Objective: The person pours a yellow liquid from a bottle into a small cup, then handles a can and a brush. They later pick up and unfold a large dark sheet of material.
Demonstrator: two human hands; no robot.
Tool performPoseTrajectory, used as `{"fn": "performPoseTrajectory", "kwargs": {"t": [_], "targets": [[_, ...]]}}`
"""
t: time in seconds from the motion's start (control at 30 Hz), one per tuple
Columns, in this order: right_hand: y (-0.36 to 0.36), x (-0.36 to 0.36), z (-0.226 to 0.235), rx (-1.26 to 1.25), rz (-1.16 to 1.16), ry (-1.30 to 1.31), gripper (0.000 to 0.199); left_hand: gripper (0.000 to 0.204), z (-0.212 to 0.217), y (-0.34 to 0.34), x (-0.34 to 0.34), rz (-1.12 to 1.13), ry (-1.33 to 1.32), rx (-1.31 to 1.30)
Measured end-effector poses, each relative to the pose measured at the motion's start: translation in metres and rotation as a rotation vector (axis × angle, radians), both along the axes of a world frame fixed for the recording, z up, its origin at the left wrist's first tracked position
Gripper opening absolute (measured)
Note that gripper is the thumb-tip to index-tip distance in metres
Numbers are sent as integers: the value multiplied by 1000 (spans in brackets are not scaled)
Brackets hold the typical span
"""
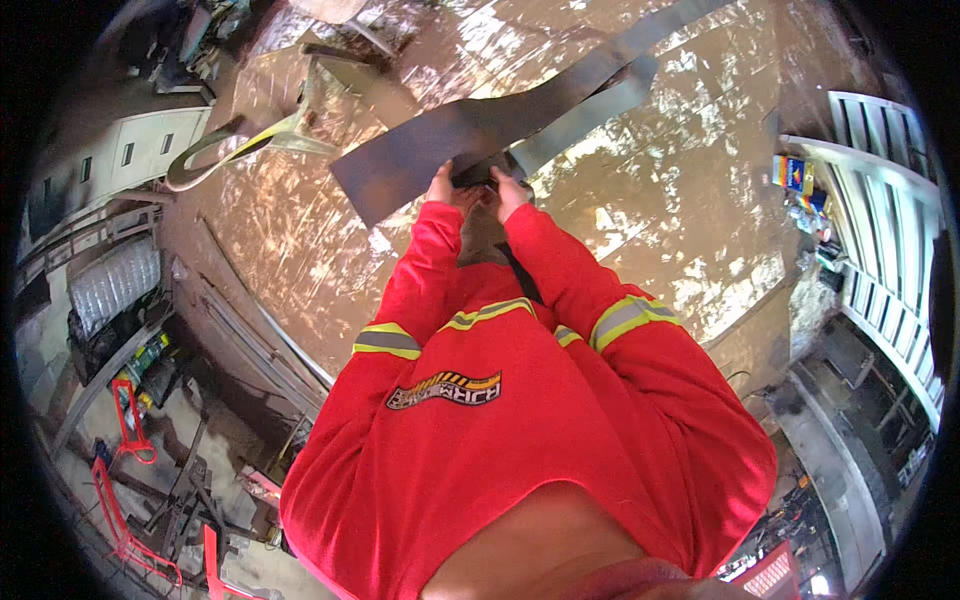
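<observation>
A long, dark, flat strip [470,130] stretches from in front of me toward the far right, curving along its length. I cannot tell whether it is rubber or sheet metal. My left hand [450,188] is closed on its near edge, thumb on top and the other fingers mostly hidden. Close beside it, my right hand [509,190] grips a dark part at the same edge, where a second, greyer length [590,118] runs off below the first. Whether the two lengths are one folded piece cannot be made out. Both my arms wear red sleeves with reflective bands.
A brown floor [640,220] with bright light patches lies ahead. A looped pale band [250,145] rests at the left, near long rods [245,325]. White slatted metal panels [880,210] stand at the right, beside small coloured boxes [790,173]. Red frames [125,420] are lower left.
</observation>
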State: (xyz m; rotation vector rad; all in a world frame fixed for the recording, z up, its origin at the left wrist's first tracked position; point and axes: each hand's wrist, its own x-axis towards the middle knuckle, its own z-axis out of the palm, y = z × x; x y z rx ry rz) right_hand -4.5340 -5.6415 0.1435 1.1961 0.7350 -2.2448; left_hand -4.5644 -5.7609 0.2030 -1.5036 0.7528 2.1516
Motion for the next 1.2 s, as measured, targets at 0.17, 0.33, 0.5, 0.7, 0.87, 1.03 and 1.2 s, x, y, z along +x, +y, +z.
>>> {"fn": "performPoseTrajectory", "kwargs": {"t": [0.17,0.33,0.5,0.7,0.87,1.03,1.2], "targets": [[11,38,16,-36,-115,-28,23,60,7,-30,38,-186,-53,180],[30,69,28,67,-141,-90,22,51,2,-42,61,-338,128,-138],[51,121,13,184,-16,-113,23,44,-14,-102,50,-5,475,38],[61,163,15,149,-137,-171,28,46,-2,-156,33,237,573,-95],[66,191,33,229,-158,-68,31,39,-49,-217,73,220,450,-147],[40,192,65,185,-154,-29,28,35,-155,-311,208,268,38,-236],[44,195,84,256,-226,-40,26,32,-183,-251,302,-14,-218,-187]]}}
